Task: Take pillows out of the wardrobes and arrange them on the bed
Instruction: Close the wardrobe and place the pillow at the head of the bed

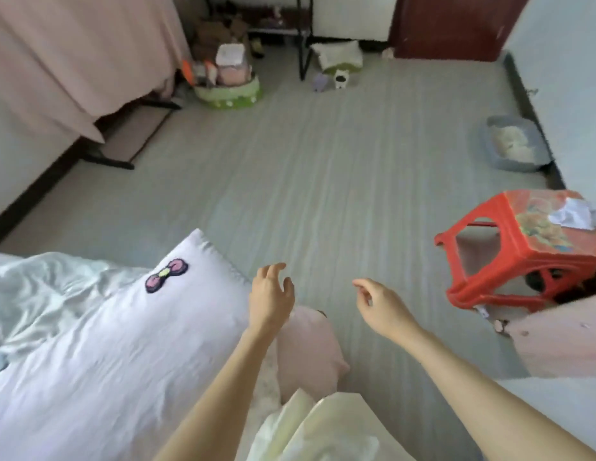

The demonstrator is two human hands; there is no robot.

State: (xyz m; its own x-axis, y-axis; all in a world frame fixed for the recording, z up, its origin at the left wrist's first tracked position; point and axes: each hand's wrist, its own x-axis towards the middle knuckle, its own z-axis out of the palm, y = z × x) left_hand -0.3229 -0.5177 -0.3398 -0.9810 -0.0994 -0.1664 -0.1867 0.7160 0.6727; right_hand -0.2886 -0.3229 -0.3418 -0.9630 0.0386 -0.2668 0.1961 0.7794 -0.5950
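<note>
A pale lilac pillow (123, 327) with a pink bow patch lies on the bed at the lower left, beside a crumpled white satin sheet (40, 287). My left hand (270, 297) hovers just off the pillow's right corner, fingers apart, holding nothing. My right hand (379, 306) hangs over the floor to the right, fingers loosely curled and empty. A pink cloth-covered shape (306, 354) sits below my left wrist. No wardrobe is in view.
A red plastic stool (509, 254) with crumpled paper on it stands at the right. A grey pet bed (512, 144) lies by the right wall. A green toy tub (230, 91) and small toys sit at the back. Pink drape (74, 54) hangs at upper left.
</note>
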